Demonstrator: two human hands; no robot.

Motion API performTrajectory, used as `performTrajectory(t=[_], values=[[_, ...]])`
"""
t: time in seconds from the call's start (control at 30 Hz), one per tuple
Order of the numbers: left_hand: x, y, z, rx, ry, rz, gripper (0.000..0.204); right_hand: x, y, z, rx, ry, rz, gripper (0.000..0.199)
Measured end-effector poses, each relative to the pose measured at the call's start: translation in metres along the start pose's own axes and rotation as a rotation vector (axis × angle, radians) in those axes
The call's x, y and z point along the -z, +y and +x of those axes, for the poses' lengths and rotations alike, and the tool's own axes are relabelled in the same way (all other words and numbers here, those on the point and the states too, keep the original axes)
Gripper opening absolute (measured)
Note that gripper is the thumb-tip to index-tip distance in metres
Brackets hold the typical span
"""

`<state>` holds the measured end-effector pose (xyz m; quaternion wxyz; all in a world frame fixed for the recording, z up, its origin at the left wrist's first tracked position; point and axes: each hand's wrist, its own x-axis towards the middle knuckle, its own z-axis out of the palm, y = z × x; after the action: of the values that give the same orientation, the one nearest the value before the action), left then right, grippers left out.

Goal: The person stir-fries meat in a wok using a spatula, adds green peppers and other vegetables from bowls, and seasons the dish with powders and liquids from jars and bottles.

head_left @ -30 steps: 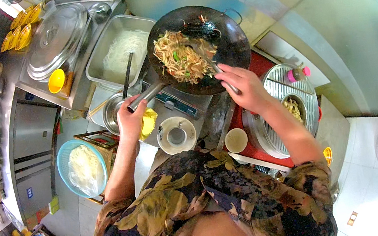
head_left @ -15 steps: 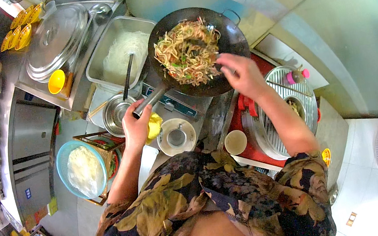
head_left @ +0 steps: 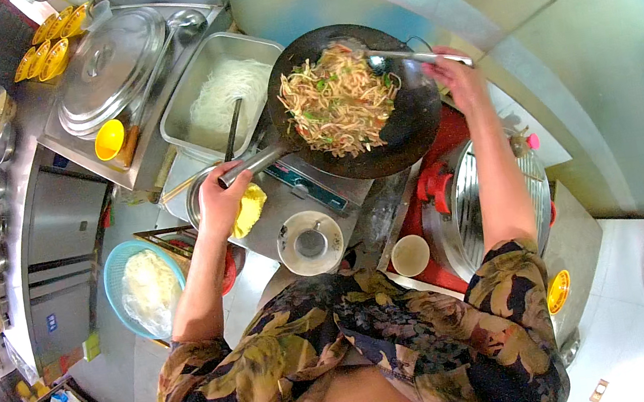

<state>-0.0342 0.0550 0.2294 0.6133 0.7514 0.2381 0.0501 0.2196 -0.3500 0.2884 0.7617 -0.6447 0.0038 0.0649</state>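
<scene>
A black wok [head_left: 411,124] full of fried noodles with green bits [head_left: 336,102] sits tilted above the burner. My left hand [head_left: 219,200] grips the wok's metal handle [head_left: 253,163] with a yellow cloth [head_left: 249,208] under the palm. My right hand [head_left: 456,79] holds a long metal ladle [head_left: 400,58], its bowl resting at the far right edge of the noodles.
A steel tray of white noodles [head_left: 217,100] and a large lidded pot [head_left: 107,67] stand to the left. A blue basket of noodles [head_left: 143,284], a small white bowl [head_left: 310,242], a cup [head_left: 410,254] and a round wire rack [head_left: 479,210] lie near me.
The wok has swung up and right with the noodles tossed. My right hand has lifted from the wok's near side to its far right rim, carrying the ladle.
</scene>
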Motion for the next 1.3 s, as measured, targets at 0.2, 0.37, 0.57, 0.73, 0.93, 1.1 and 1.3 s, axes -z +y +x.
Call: performTrajectory(t=[0.2,0.37,0.57,0.73,0.93,1.1,1.3], values=[[0.005,-0.01,0.006,0.063,-0.016,0.034,0.032,-0.066,-0.015,-0.042,0.078,-0.387,-0.359,0.018],[0.002,-0.014,0.007,0.031,-0.005,-0.003,0.033,-0.082,-0.052,-0.108,0.402,-0.779,-0.792,0.016],[-0.008,-0.009,-0.016,0.077,0.03,0.026,0.035,-0.069,-0.11,-0.185,0.599,-0.853,-1.093,0.028],[-0.021,-0.02,-0.04,0.025,0.049,0.039,0.038,-0.066,-0.095,-0.221,0.538,-0.794,-1.063,0.028],[-0.039,-0.013,-0.068,0.083,-0.016,-0.024,0.043,-0.067,-0.008,-0.158,0.735,-0.461,-1.122,0.021],[-0.039,-0.016,-0.07,0.018,0.022,0.053,0.042,-0.037,-0.051,-0.123,0.424,0.042,-0.845,0.021],[-0.039,-0.009,-0.072,-0.057,0.037,0.166,0.042,0.003,-0.028,-0.049,0.028,0.366,-0.225,0.024]])
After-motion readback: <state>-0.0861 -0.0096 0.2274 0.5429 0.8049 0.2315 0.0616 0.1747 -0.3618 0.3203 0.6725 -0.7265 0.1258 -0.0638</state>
